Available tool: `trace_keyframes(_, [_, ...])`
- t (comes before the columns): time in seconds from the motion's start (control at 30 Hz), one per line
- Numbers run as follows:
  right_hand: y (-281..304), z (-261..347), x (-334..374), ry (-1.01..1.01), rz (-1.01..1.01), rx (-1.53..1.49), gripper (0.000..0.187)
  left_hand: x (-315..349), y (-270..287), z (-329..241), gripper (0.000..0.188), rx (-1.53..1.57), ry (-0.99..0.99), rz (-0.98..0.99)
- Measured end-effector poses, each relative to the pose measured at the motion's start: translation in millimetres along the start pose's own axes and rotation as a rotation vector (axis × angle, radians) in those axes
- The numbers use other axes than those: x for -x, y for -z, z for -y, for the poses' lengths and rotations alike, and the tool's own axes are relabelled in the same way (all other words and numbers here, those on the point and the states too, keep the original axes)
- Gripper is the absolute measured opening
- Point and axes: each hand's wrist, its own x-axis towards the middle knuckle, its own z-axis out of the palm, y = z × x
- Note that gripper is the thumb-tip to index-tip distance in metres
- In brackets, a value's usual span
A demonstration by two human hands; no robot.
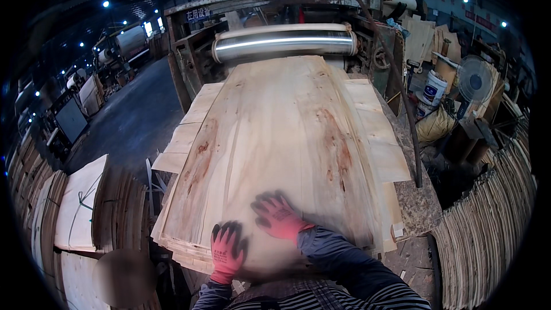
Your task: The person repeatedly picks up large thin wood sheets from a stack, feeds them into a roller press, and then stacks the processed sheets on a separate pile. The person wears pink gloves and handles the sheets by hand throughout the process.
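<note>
A stack of pale wood veneer sheets (270, 138) with reddish-brown knots and streaks lies before me, its far end close to a machine's shiny metal roller (287, 45). My left hand (227, 250), in a pink glove with black fingertips, lies near the stack's front left edge with its fingers stretched forward. Farther in, my right hand (279, 216), gloved alike, rests flat on the top sheet, fingers spread and pointing left. Neither hand grips anything. Smaller veneer pieces (379, 138) stick out from beneath the stack on both sides.
Bundled veneer (83, 204) stands on the left, and a tall stack of sheets (488, 229) on the right. A rusty rod (402, 97) slants down beside the machine. Beyond it are a white bucket (434, 87) and a round fan (474, 79). A grey floor aisle (135, 106) runs along the left.
</note>
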Motion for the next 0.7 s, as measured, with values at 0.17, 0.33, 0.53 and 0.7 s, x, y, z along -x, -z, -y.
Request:
trace_keyframes(0.17, [-2.4,-1.0,0.7,0.010,-0.005,0.014,0.050,3.0,-3.0,3.2,0.059,-0.012,-0.003,0.001])
trace_keyframes(0.33, [-6.2,-2.9,1.0,0.003,0.002,0.007,0.051,4.5,-4.8,5.2,0.060,-0.015,0.002,0.008])
trace_keyframes(0.53, [-2.4,-2.0,0.8,0.004,0.019,0.015,0.050,2.5,-6.7,6.4,0.060,-0.025,-0.019,-0.010])
trace_keyframes(0.7, [-3.2,-0.3,0.6,0.011,0.001,0.016,0.050,7.8,-8.1,8.1,0.060,-0.034,0.013,-0.002])
